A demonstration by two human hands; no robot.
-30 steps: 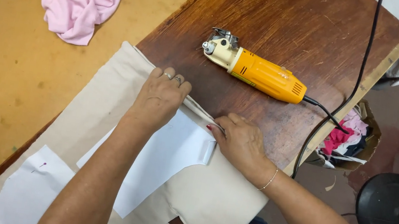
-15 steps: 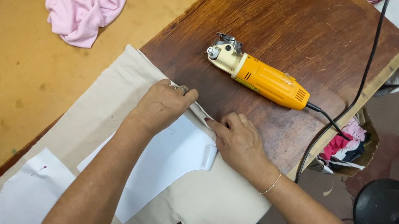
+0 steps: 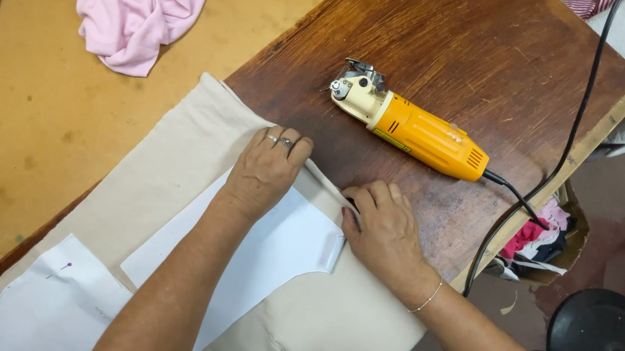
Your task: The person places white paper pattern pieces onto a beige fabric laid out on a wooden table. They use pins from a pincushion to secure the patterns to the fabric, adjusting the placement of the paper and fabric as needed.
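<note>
The beige fabric (image 3: 163,178) runs off the bottom edge, and the forearms hide part of the white paper pattern (image 3: 268,251) lying on it. The left hand (image 3: 263,172) presses flat, fingers together, at the fabric's edge; the right hand (image 3: 383,227) pinches that edge (what it grips is hard to make out) beside the yellow rotary cutter (image 3: 410,128).

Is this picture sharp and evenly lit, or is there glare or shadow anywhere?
Head view: sharp and evenly lit across the left hand, right hand and beige fabric; soft sheen on the dark wooden board and yellow power cutter, only faint shadows beneath them; the floor at right is dimmer.
</note>
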